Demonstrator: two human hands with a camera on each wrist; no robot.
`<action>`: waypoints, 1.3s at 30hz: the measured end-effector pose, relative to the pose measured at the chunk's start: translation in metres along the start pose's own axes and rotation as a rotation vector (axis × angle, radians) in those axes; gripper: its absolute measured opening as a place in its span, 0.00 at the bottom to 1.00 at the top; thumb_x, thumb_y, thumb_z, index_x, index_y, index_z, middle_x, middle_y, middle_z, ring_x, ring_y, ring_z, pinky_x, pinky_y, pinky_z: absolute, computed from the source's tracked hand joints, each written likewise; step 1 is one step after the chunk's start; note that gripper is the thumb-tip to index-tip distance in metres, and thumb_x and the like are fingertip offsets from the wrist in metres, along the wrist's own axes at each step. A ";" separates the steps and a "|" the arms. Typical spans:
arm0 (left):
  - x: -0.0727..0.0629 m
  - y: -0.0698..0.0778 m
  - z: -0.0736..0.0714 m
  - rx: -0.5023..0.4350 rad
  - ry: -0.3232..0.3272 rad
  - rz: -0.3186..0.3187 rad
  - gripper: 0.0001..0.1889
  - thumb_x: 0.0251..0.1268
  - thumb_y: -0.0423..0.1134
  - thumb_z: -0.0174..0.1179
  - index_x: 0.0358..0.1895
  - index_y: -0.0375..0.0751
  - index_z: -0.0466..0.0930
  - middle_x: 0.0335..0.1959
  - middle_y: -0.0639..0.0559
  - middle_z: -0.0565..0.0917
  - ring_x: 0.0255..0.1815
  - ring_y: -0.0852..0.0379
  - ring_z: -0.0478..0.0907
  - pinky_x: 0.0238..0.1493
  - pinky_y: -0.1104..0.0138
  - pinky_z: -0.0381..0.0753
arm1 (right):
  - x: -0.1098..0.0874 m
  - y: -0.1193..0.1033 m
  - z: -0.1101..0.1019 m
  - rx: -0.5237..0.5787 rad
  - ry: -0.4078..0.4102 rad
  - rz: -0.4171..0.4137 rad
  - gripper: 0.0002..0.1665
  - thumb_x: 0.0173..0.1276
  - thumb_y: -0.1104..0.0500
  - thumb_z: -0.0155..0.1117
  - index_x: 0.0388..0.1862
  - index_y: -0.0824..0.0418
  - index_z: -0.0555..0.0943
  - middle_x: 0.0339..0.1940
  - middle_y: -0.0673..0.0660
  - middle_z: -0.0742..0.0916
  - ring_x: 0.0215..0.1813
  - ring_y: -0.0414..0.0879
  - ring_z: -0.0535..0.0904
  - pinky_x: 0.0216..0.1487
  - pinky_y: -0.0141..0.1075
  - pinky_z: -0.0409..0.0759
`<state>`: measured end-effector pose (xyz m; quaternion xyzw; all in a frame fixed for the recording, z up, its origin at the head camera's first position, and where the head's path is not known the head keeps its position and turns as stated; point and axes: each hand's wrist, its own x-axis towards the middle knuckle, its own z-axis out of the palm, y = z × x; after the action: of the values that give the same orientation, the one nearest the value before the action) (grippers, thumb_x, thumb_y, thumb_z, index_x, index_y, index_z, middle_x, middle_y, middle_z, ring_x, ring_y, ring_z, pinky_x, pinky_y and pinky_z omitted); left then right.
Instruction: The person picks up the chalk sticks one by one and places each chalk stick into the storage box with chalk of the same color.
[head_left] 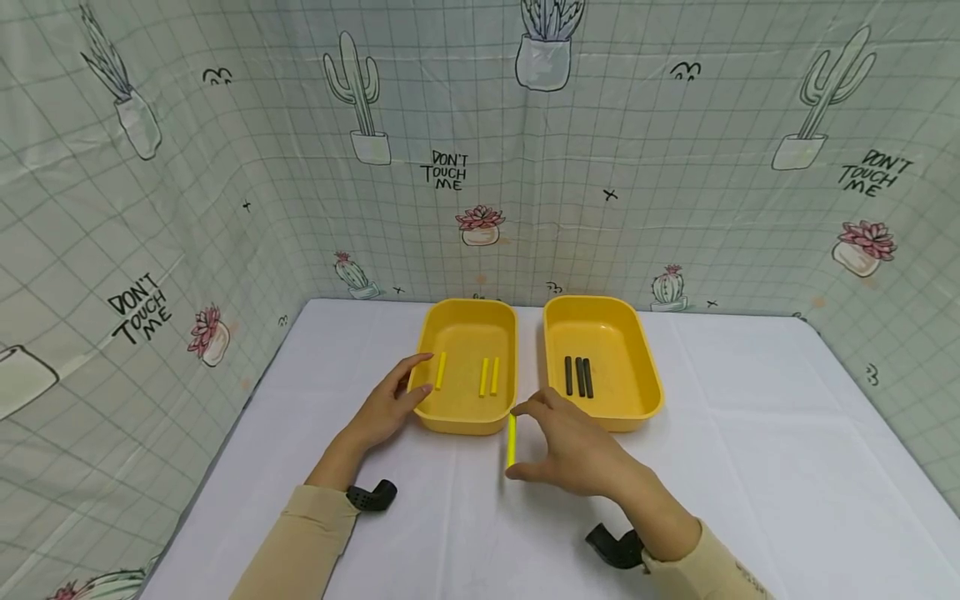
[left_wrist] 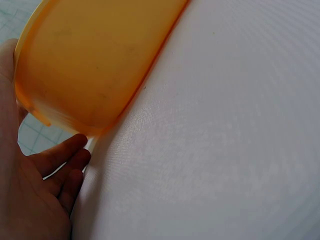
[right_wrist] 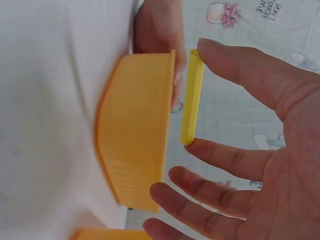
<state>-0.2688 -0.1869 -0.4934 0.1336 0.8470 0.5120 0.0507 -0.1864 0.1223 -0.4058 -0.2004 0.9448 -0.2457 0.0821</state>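
Observation:
My right hand [head_left: 581, 446] pinches a yellow stick [right_wrist: 192, 97] by its two ends, between thumb and index fingertip. Its other fingers are spread apart. The stick is just in front of the left yellow tray [head_left: 465, 427], near that tray's right front corner. At the same tray's left side, my left hand [head_left: 386, 408] grips the rim; in the left wrist view several of its fingers [left_wrist: 70, 155] lie low beside the tray wall. Inside this tray lie a yellow stick [head_left: 441, 371] on the left and two more yellow sticks [head_left: 483, 377] towards the right.
A second yellow tray [head_left: 622, 400] stands to the right, with a gap between the two. Three black sticks [head_left: 580, 377] lie in its left part. White cloth [head_left: 442, 525] covers the table, and a patterned curtain [head_left: 525, 167] hangs behind and at both sides.

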 end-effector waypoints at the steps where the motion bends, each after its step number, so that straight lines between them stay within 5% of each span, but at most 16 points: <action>1: 0.000 0.000 0.000 0.003 0.001 -0.002 0.28 0.78 0.52 0.58 0.77 0.62 0.65 0.81 0.46 0.64 0.81 0.41 0.61 0.82 0.41 0.56 | 0.000 -0.001 -0.001 -0.001 0.006 -0.009 0.44 0.52 0.40 0.84 0.66 0.54 0.80 0.63 0.51 0.79 0.61 0.49 0.79 0.64 0.47 0.80; 12: -0.001 -0.004 0.000 0.014 0.004 -0.013 0.28 0.78 0.54 0.58 0.77 0.65 0.65 0.83 0.48 0.62 0.82 0.41 0.60 0.82 0.40 0.55 | 0.014 -0.009 -0.010 -0.006 0.050 -0.014 0.45 0.53 0.37 0.83 0.67 0.51 0.79 0.67 0.52 0.79 0.64 0.51 0.78 0.63 0.50 0.81; 20: -0.003 -0.001 0.000 0.024 0.011 -0.006 0.28 0.77 0.53 0.58 0.76 0.65 0.65 0.81 0.48 0.64 0.73 0.42 0.69 0.78 0.41 0.63 | 0.027 -0.012 -0.009 0.022 0.072 -0.032 0.44 0.55 0.37 0.82 0.68 0.52 0.79 0.69 0.54 0.78 0.67 0.53 0.76 0.67 0.52 0.79; 39: -0.003 0.001 -0.001 0.008 0.003 0.011 0.28 0.78 0.52 0.58 0.77 0.63 0.65 0.83 0.46 0.62 0.82 0.39 0.60 0.81 0.38 0.56 | 0.052 -0.015 -0.005 0.055 0.078 -0.071 0.44 0.59 0.39 0.80 0.71 0.55 0.77 0.73 0.57 0.75 0.71 0.55 0.76 0.71 0.53 0.77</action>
<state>-0.2655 -0.1881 -0.4925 0.1377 0.8485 0.5089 0.0461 -0.2295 0.0905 -0.3973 -0.2217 0.9325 -0.2820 0.0418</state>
